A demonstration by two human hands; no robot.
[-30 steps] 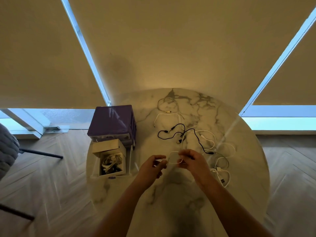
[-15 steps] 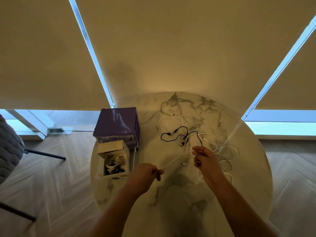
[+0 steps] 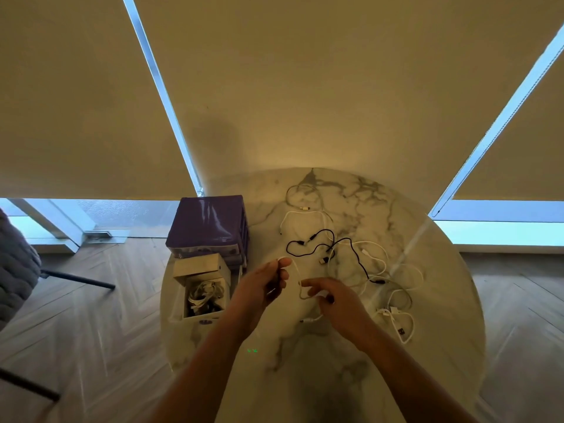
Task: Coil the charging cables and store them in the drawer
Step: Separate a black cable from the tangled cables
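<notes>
Now both hands, left hand (image 3: 268,282) and right hand (image 3: 332,297), pinch thin white cable (image 3: 300,288) (loosely looped) over round marble table (image 3: 442,300).

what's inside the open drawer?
The open drawer holds coiled white cables over something dark. The count and whatever lies beneath cannot be told; the drawer walls hide the edges.

My left hand (image 3: 265,286) and right hand (image 3: 337,300) are bare, without rings or watch; both forearms are uncovered, no sleeves showing.
</notes>
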